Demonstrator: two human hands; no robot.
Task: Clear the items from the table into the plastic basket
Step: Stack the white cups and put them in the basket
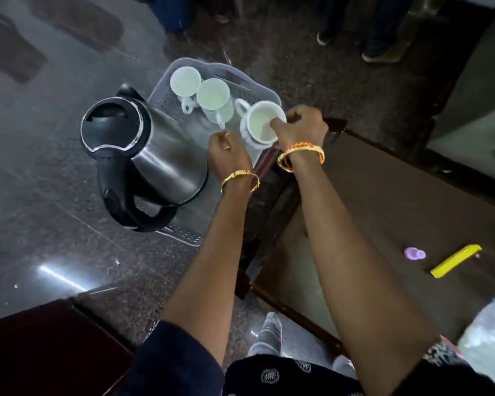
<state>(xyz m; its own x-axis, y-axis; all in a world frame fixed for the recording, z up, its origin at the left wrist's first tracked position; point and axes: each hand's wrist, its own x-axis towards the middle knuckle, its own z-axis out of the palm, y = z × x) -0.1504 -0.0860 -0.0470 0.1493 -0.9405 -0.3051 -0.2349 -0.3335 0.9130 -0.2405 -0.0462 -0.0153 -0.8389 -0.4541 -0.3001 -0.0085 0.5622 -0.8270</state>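
My kettle (155,155) is brushed steel with a soft sheen, its lid and handle glossy black plastic. The basket (166,95) beneath it is pale, translucent plastic, its floor perforated. The three cups (213,95) look like smooth white glazed ceramic. The floor (40,138) is speckled polished stone that throws back light. The table (397,195) is brown wood with a matt top. My bangles (239,178) are shiny gold-coloured metal.
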